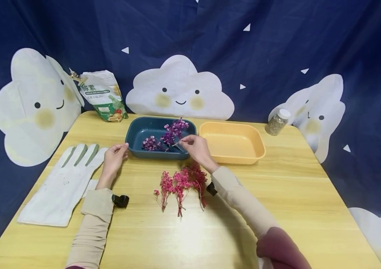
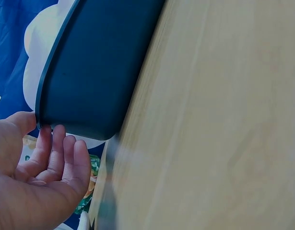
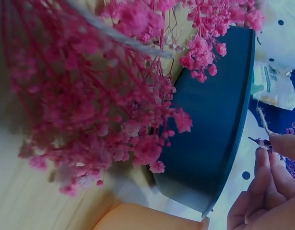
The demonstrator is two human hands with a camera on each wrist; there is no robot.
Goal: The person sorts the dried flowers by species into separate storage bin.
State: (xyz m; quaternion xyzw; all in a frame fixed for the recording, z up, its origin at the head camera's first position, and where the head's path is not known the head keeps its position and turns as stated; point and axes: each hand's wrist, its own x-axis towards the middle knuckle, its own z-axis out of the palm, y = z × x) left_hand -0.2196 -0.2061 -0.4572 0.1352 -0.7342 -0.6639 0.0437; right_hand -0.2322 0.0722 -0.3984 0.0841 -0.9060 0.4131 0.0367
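Note:
My left hand point(image 1: 114, 160) pinches the left end of a dark blue basin point(image 1: 136, 152) at its rim; in the left wrist view, thumb and fingertips point(image 2: 58, 129) meet the basin's edge. Over the basin's right part, my right hand point(image 1: 197, 149) pinches the stems of a sprig of purple dried flowers point(image 1: 174, 131). Another purple flower cluster point(image 1: 151, 143) lies inside the basin, to the left. In front of the basin, bunches of pink dried flowers point(image 1: 181, 180) lie on the table; they fill much of the right wrist view.
A yellow basin point(image 1: 231, 160) stands right of the blue one. White gloves point(image 1: 59, 190) lie at the table's left. At the back stand a white and green bag point(image 1: 103, 95) on the left and a lidded jar point(image 1: 277, 122) on the right. A cloud-patterned curtain hangs behind.

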